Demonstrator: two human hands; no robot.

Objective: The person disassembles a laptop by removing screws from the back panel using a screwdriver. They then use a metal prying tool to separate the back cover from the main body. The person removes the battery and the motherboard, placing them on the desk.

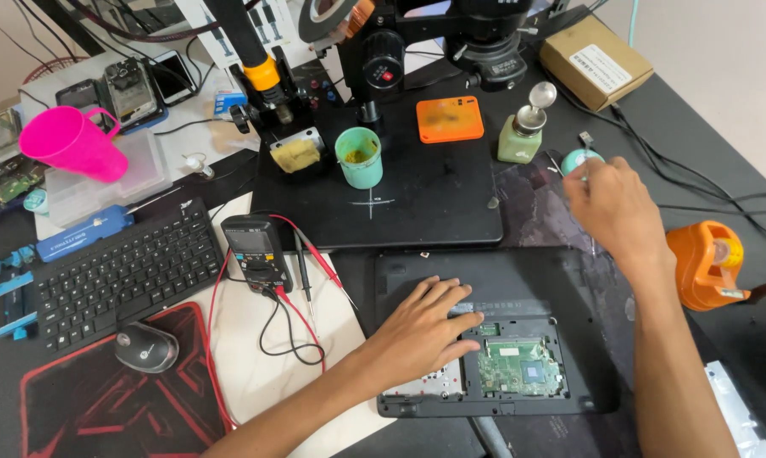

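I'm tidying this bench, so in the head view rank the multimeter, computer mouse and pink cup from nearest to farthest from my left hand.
1. Multimeter, just left of the left hand.
2. Computer mouse, farther left on the red mat.
3. Pink cup, far left at the back.

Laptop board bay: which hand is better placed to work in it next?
Probably left. The left hand rests flat on the laptop, its fingers beside the exposed green board. The right hand is up by the small teal tin.

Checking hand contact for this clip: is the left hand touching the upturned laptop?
Touching. The head view shows the left hand lying flat on the laptop's black underside, fingers spread.
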